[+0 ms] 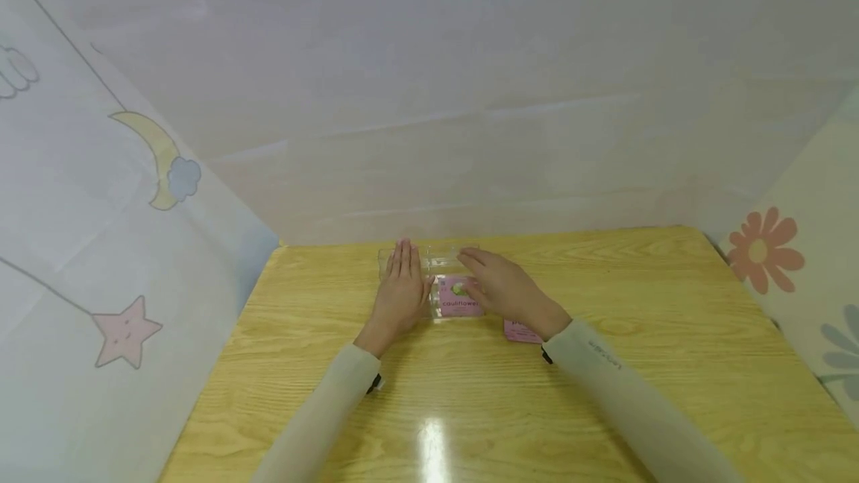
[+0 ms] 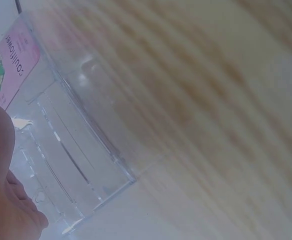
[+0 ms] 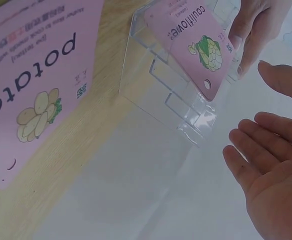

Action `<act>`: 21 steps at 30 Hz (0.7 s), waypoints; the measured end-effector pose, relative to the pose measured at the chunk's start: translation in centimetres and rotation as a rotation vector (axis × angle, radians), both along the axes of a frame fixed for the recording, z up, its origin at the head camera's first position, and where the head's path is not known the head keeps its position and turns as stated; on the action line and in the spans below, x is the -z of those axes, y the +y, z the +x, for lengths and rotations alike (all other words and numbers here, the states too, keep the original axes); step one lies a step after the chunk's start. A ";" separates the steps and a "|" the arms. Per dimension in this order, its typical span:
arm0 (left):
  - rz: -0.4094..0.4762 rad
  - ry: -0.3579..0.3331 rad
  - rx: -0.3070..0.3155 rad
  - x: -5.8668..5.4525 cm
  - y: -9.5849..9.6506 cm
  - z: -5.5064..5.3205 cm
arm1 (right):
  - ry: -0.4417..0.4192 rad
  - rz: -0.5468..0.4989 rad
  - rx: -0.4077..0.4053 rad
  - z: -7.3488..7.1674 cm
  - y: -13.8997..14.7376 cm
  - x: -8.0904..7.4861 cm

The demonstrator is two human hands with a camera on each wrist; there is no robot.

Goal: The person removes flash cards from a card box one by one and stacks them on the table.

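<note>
A clear plastic holder with divided slots (image 3: pixel 158 92) lies near the back of the table. On its right half rests a pink card with a cauliflower picture (image 1: pixel 460 305), labelled "cauliflower". My left hand (image 1: pixel 401 293) rests on the holder's left part with its fingers straight. Just right of the cauliflower card is my right hand (image 1: pixel 510 289), its fingers spread and slightly bent. The right wrist view shows its palm holding nothing, apart from the card. Partly under the right wrist in the head view lies a pink potato card (image 3: pixel 41 85).
The wooden table (image 1: pixel 322 364) runs back to a pale sheet wall (image 1: pixel 429 133). Printed side sheets with a moon (image 1: pixel 157 155), a star (image 1: pixel 126 330) and a red flower (image 1: pixel 761 250) flank it.
</note>
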State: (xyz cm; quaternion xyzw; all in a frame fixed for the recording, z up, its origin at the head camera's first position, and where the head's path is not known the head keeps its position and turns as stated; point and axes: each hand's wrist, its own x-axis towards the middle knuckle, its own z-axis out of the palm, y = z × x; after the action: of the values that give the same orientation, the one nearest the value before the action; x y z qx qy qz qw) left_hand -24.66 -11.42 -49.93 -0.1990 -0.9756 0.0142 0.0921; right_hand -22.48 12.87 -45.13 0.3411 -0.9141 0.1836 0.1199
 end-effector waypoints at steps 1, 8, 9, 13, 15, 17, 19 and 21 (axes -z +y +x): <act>-0.001 0.002 0.000 0.0 0.0 0.0 | 0.009 0.006 -0.005 0.0 0.0 0.0; -0.006 0.005 0.005 0.0 0.0 0.0 | 0.036 0.044 -0.024 0.0 -0.5 0.4; -0.007 0.009 0.005 0.1 0.0 0.0 | 0.042 0.048 -0.027 0.0 -0.6 0.5; -0.014 0.020 0.011 0.0 -0.1 0.0 | 0.083 0.071 -0.038 0.2 -0.9 0.8; -0.012 0.030 0.016 0.0 -0.1 0.0 | 0.111 0.078 -0.041 0.3 -1.1 0.8; -0.010 0.039 0.020 0.0 -0.1 0.0 | 0.131 0.083 -0.045 0.4 -1.2 0.9; -0.010 0.047 0.023 0.0 -0.1 -0.1 | 0.137 0.086 -0.049 0.4 -1.3 1.0; -0.019 0.051 0.022 0.0 -0.1 -0.1 | 0.132 0.101 -0.049 0.4 -1.4 1.1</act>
State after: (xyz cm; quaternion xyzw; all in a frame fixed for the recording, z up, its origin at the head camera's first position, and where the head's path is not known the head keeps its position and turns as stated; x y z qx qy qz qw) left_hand -24.72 -11.54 -49.96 -0.2102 -0.9704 0.0277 0.1153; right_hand -22.08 11.49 -46.27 0.3803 -0.9037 0.1171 0.1579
